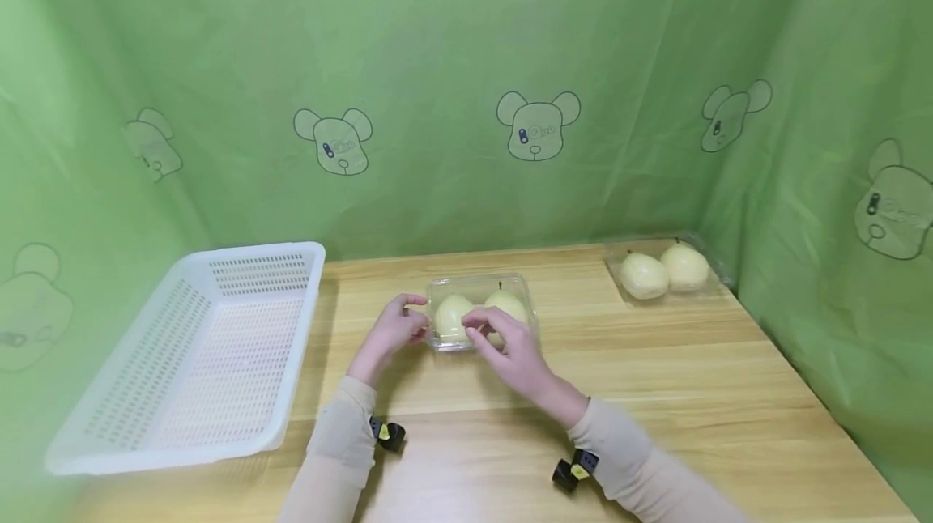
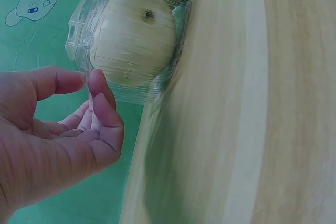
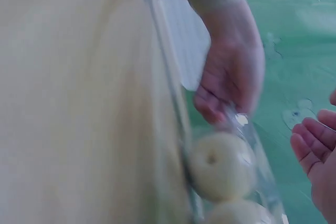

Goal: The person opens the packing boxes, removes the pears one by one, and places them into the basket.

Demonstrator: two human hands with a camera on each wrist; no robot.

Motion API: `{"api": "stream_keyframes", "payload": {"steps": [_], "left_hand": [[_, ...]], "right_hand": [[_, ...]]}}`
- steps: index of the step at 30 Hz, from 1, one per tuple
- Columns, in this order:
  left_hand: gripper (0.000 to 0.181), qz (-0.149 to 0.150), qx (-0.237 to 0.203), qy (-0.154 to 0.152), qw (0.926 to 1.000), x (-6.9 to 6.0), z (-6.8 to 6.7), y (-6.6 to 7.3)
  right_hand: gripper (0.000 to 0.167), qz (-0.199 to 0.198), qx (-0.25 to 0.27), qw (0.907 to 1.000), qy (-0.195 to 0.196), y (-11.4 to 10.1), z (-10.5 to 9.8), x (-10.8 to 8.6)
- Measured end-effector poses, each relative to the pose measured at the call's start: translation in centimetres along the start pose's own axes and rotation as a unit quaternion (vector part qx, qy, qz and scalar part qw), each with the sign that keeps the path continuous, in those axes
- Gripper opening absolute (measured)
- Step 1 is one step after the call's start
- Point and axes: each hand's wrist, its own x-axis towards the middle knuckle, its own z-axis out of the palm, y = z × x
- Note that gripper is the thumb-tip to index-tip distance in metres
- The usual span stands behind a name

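Note:
A clear plastic clamshell box (image 1: 432,290) with two pale yellow pears (image 1: 451,317) inside stands on the table, its lid down over them. My left hand (image 1: 396,327) is at the box's left side, where thumb and fingers pinch the rim; the left wrist view shows this grip at the corner of the clear box (image 2: 79,43). Over the box's front right part hovers my right hand (image 1: 516,355), its fingers loosely bent. In the right wrist view the right hand (image 3: 321,156) is apart from the box, holding nothing.
At the left lies a white perforated plastic basket (image 1: 317,264). Another clear pack with two pears (image 1: 685,267) sits at the table's back right corner. Green curtains (image 1: 452,207) with bear prints enclose the wooden table (image 1: 656,369) at the back and sides.

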Motion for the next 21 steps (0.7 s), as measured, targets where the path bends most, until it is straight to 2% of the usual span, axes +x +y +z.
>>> {"api": "stream_keyframes", "payload": {"steps": [3, 5, 8, 11, 15, 21], "left_hand": [[0.049, 0.000, 0.004, 0.002, 1.0000, 0.0, 0.0, -0.1], [0.049, 0.002, 0.007, 0.003, 1.0000, 0.1, 0.0, -0.1], [0.049, 0.006, 0.011, 0.004, 0.9999, 0.0, 0.0, -0.1], [0.050, 0.010, 0.012, 0.002, 0.9999, 0.0, 0.0, -0.2], [0.050, 0.009, 0.007, 0.000, 0.9999, 0.0, 0.0, -0.2], [0.050, 0.004, 0.003, 0.006, 1.0000, -0.1, 0.0, -0.1]], "right_hand": [[0.015, 0.056, 0.076, 0.9955, -0.006, -0.2, 0.9, -0.7], [0.015, 0.101, 0.130, 0.9862, -0.019, -0.3, 1.4, -1.1], [0.020, 0.165, 0.199, 0.9650, -0.043, -0.3, 2.1, -1.6], [0.026, 0.216, 0.247, 0.9418, -0.073, -0.3, 2.8, -2.1], [0.032, 0.277, 0.313, 0.9029, -0.102, -0.2, 3.5, -2.8], [0.026, 0.376, 0.414, 0.8237, -0.092, 0.4, 4.4, -3.4]]}}
